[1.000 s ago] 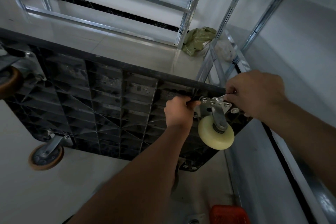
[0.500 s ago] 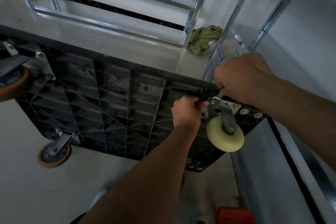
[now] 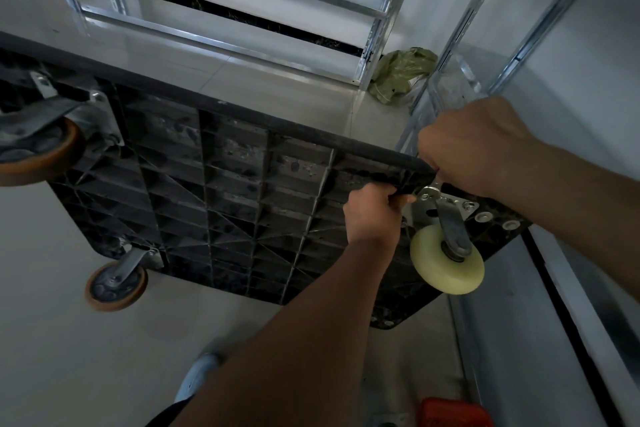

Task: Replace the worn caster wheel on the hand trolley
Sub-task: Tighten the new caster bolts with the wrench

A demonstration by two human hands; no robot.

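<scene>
The black ribbed trolley deck (image 3: 242,184) stands on edge with its underside facing me. A cream caster wheel (image 3: 446,262) in a metal bracket (image 3: 450,208) sits at the deck's right corner. My left hand (image 3: 374,211) grips a dark tool handle just left of the bracket plate. My right hand (image 3: 478,146) is curled round a small metal wrench (image 3: 431,189) whose head sits on a bolt at the plate's top corner. Two orange-rimmed casters (image 3: 116,284) (image 3: 41,149) are at the left.
Metal shelving uprights (image 3: 377,21) stand behind and to the right. A crumpled green bag (image 3: 398,74) lies on the floor in the corner. A red object (image 3: 453,412) sits at the bottom edge. My shoe (image 3: 197,374) shows below the left arm.
My right hand has swung the wrench up and to the left, from the right side of the plate to above its top corner. My left hand has stayed on its tool.
</scene>
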